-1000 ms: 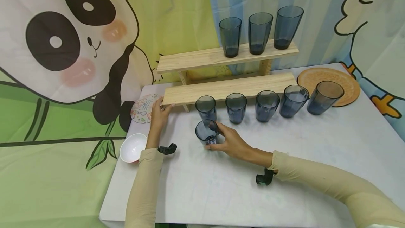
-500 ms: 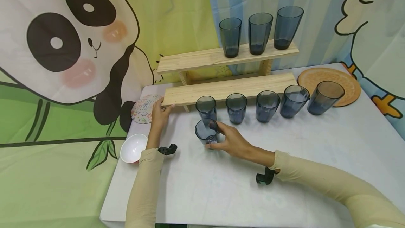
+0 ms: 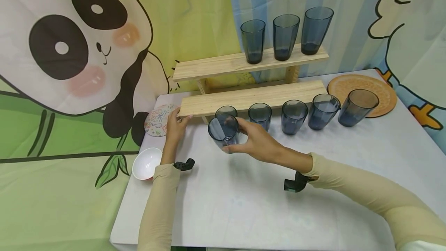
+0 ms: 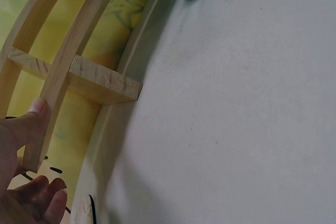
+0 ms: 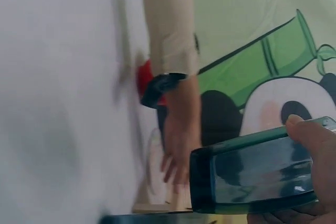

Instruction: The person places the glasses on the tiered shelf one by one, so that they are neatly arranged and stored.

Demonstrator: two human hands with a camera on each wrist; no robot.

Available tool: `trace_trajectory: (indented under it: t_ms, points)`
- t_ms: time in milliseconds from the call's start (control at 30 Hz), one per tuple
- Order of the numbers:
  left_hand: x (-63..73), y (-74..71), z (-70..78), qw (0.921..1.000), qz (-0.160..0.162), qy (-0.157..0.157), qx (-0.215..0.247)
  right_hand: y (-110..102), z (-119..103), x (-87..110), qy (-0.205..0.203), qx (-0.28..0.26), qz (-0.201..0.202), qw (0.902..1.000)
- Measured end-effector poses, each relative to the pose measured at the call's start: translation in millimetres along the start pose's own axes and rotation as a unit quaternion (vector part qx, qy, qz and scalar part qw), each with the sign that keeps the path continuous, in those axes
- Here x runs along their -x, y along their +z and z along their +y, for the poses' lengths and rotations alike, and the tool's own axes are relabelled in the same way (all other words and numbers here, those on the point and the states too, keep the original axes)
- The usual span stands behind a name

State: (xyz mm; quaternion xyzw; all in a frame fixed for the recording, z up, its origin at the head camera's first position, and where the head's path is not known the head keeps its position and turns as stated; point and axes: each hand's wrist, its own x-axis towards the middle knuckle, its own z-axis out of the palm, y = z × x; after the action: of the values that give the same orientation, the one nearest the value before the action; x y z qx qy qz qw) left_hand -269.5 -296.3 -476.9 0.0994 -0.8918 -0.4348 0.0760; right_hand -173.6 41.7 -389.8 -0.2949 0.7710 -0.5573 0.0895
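While the right hand (image 3: pixel 259 140) holds a blue-grey glass (image 3: pixel 218 130) above the worktop (image 3: pixel 251 208), its grip is curled round the side, thumb on one side and fingers on the other. The mouth of this glass faces up toward the head camera, and in that view it partly covers the leftmost of five similar glasses (image 3: pixel 294 117) standing in a row; whether the two touch, I cannot tell. The left hand (image 3: pixel 176 127) pinches the near left end of the lower board (image 3: pixel 251 98) of a two-tier wooden stand, its thumb against the wood.

On the upper board (image 3: pixel 212 66), three more glasses (image 3: pixel 285 37) stand towards the right end. A white bowl (image 3: pixel 147 163) sits beside the left forearm, and a round flowered mat (image 3: pixel 156 121) lies just beyond the left hand. At the far right lies a round brown mat (image 3: pixel 379 92), partly behind the rightmost glass of the row.
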Motion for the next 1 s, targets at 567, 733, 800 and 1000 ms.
trace_trajectory:
  t_ms: [567,733,800,1000]
  points:
    - [0.8,-1.8,-1.0,0.9999,0.002,0.008,0.011,-44,-60,-67.9,-0.039,0.044,0.035,0.9977]
    - [0.7,-1.2,-1.1,0.9999,0.003,0.012,0.012,-52,-60,-96.4,-0.034,0.050,0.060,0.9964]
    - [0.9,-1.3,-1.4,0.9998,0.002,0.013,0.013,-55,-58,-107.7,-0.029,0.056,0.076,0.9952]
    - [-1.0,-2.0,-3.2,0.9997,0.001,0.019,0.012,-62,-50,-142.3,-0.018,0.088,0.122,0.9884]
